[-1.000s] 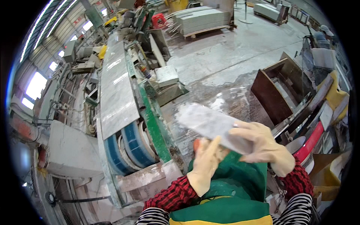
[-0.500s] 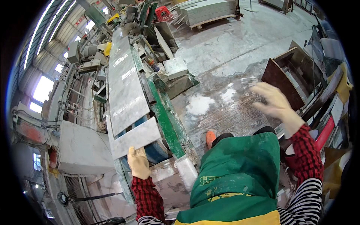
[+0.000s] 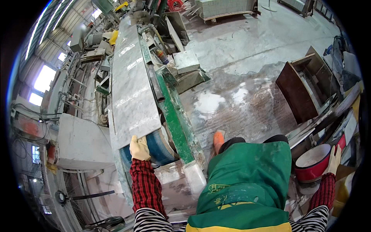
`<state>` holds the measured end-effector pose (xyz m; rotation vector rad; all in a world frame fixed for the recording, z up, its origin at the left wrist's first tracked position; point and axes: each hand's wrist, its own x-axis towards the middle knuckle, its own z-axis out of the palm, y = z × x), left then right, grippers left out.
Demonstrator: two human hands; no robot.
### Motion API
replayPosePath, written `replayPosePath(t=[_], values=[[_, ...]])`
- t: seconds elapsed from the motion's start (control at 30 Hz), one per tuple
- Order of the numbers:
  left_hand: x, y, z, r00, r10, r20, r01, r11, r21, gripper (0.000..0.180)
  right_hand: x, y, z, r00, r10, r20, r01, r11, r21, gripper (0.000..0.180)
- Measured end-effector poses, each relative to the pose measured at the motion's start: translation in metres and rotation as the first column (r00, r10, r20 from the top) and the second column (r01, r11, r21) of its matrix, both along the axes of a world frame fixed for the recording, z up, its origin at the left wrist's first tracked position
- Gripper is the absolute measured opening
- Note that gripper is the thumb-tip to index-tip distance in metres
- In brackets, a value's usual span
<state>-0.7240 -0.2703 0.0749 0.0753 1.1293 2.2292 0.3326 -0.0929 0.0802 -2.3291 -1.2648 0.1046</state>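
Observation:
My left hand (image 3: 140,148), in a cream glove, is at the near end of a long pale marbled stone slab (image 3: 135,108). Its fingers are bent over the slab's edge, with the thumb side hidden. The slab lies flat on a conveyor with a blue belt (image 3: 156,149) that curves down at the near end, below my hand. Far to the right, my gloved right hand (image 3: 334,160) is beside the rim of a red round bucket (image 3: 305,174) with a pale inside. Its fingers are stretched out and apart; contact with the rim is unclear.
A green metal rail (image 3: 174,127) runs along the conveyor's right side. A brown open-topped box (image 3: 297,92) stands on the wet floor at right, near leaning boards. A white block-shaped housing (image 3: 83,143) is left of the conveyor. A pallet of stacked slabs (image 3: 226,8) stands far off.
My left hand has moved slightly forward, and the short slab piece at it now meets the longer slab, closing the gap. My right hand has swung down and right to the red bucket.

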Motion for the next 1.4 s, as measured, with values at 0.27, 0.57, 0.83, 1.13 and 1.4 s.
replayPosePath(t=[0.27, 0.57, 0.83, 1.13, 1.4], values=[[-0.014, -0.012, 0.006, 0.929, -0.299, -0.217, 0.269, 0.950, -0.157, 0.046, 0.006, -0.005, -0.028, 0.956, 0.005, 0.295, 0.018, 0.997, -0.073, 0.065], [-0.066, -0.017, 0.029, 0.969, 0.010, 0.246, 0.138, 0.804, -0.578, 0.040, -0.057, -0.024, -0.007, 0.927, -0.012, 0.375, -0.004, 0.999, 0.042, 0.056], [0.068, 0.001, 0.034, 0.952, -0.054, -0.301, -0.043, 0.950, -0.308, 0.072, -0.082, -0.024, 0.011, 0.919, -0.088, 0.384, 0.009, 0.979, 0.203, 0.052], [0.165, 0.112, 0.068, 0.011, -0.711, -0.703, -0.052, 0.701, -0.711, 0.061, -0.018, 0.058, 0.036, 0.701, -0.154, 0.696, -0.132, 0.932, 0.338, 0.048], [0.142, 0.112, -0.003, -0.229, -0.820, -0.524, -0.480, 0.564, -0.672, 0.065, -0.028, 0.054, 0.060, 0.784, -0.007, 0.621, -0.085, 0.989, 0.118, 0.040]])
